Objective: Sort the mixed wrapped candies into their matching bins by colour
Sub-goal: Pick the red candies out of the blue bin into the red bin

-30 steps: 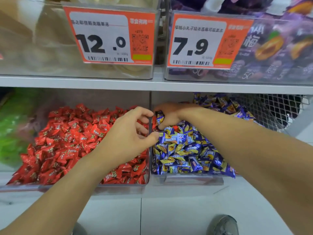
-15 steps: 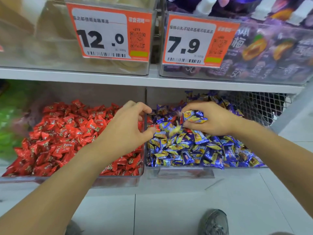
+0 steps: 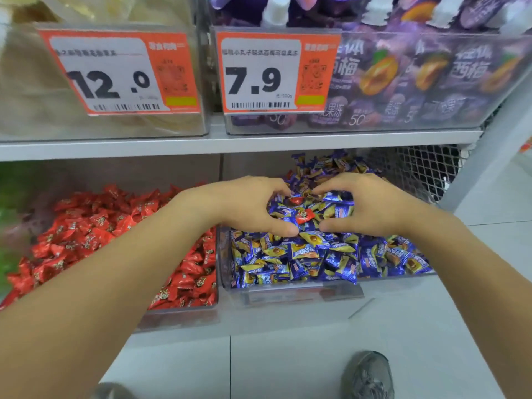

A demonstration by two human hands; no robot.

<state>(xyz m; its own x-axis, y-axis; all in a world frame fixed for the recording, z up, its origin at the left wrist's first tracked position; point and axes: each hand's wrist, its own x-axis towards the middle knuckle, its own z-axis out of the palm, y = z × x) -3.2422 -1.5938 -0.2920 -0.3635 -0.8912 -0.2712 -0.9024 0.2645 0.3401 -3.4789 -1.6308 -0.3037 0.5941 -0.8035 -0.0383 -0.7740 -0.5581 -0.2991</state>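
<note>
The white shelf (image 3: 230,145) carries two clear bins above, each with an orange price tag, "12.0" (image 3: 121,73) on the left and "7.9" (image 3: 276,72) on the right. Under this shelf, on the lower shelf, two clear bins stand side by side at the front edge. The left bin (image 3: 178,315) is full of red candies (image 3: 95,226). The right bin (image 3: 288,292) is full of blue and yellow candies (image 3: 316,254), and behind it a wire mesh (image 3: 417,171) closes the right end of the shelf.

Both hands are over the back half of the right bin. The left hand (image 3: 247,205) and the right hand (image 3: 371,205) face each other, with fingers (image 3: 276,185) and thumbs curved so that they make a ring around a small heap of blue candies. The fingertips touch the wrappers, but I cannot tell if either hand really grips a candy.

Inside this ring two red candies lie among the blue ones: one stray red candy (image 3: 305,216) just beside the left thumb, and a smaller stray red piece (image 3: 296,200) near the fingertips of both hands.

Below, on the light floor, a grey shoe (image 3: 371,375) is seen
</note>
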